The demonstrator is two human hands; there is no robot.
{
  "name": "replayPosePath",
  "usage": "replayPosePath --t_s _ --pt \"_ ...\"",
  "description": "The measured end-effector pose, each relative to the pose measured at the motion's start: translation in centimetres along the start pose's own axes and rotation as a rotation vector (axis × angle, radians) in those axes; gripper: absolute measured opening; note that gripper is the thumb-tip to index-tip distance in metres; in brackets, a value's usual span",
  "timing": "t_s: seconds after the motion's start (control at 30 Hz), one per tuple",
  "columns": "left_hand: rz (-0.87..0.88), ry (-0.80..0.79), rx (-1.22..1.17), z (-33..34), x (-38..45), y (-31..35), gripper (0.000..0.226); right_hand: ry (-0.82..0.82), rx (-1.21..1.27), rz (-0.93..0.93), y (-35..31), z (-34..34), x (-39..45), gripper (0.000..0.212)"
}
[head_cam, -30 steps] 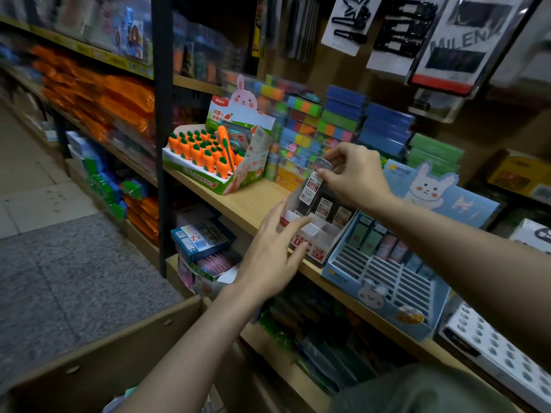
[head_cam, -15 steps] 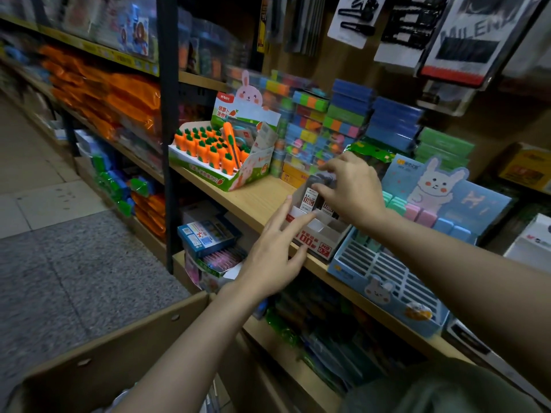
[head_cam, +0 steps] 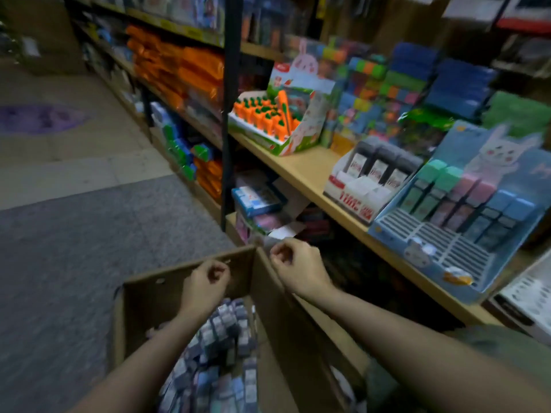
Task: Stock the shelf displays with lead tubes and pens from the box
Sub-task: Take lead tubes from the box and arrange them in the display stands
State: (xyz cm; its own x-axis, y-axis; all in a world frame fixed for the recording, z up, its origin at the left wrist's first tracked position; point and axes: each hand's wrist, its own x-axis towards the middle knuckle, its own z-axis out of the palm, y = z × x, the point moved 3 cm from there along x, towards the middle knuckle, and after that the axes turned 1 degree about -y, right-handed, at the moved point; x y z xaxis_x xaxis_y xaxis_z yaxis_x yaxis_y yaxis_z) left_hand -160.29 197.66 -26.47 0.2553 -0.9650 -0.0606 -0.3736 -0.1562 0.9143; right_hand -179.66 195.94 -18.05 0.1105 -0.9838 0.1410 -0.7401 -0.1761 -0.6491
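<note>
Left to right: grey, coarse-textured carpet [head_cam: 89, 248] covers the floor beside pale tiles. A brown corrugated cardboard box [head_cam: 143, 311], open-topped with small holes in its wall, holds a heap of small rectangular lead tubes [head_cam: 220, 347] in grey, blue and white, their labels blurred. The left hand [head_cam: 205, 289] hovers over the box with its fingers loosely curled and holding nothing; the right hand [head_cam: 298, 268], just past the box's far corner, is likewise loosely curled and holds nothing. On the light wooden shelf [head_cam: 310, 168] stands a green-and-white card display [head_cam: 277, 144] of orange carrot-shaped pens [head_cam: 262, 120] with green tops, backed by a rabbit-shaped header. Next comes a white stepped tray [head_cam: 354, 198] with red print, unreadable through blur, carrying three dark upright lead tubes with white labels. Touching it on the right is a blue slotted display [head_cam: 432, 248] with a cartoon rabbit backing, stocked with square-capped tubes in mint, pink and blue. Stacks of bright blocks fill the shelf behind.
</note>
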Motion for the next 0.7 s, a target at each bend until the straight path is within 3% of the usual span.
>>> replayPosePath --t_s 0.13,0.27,0.53,0.7 --pt "-0.313 0.052 0.028 0.3 -2.8 -8.9 0.004 -0.269 0.000 0.248 4.3 8.4 -1.8 0.007" --pt "-0.447 0.022 0.104 2.2 -4.6 -14.6 0.017 -0.422 -0.044 0.385 7.9 14.3 -3.2 0.009" --pt "-0.430 -0.007 0.201 4.3 -1.4 -18.3 0.041 -0.516 -0.162 0.353 11.5 21.2 -2.0 0.045" --pt "-0.365 0.038 0.271 5.3 0.4 -19.1 0.047 -0.478 -0.132 0.386 12.2 24.5 -0.9 0.043"
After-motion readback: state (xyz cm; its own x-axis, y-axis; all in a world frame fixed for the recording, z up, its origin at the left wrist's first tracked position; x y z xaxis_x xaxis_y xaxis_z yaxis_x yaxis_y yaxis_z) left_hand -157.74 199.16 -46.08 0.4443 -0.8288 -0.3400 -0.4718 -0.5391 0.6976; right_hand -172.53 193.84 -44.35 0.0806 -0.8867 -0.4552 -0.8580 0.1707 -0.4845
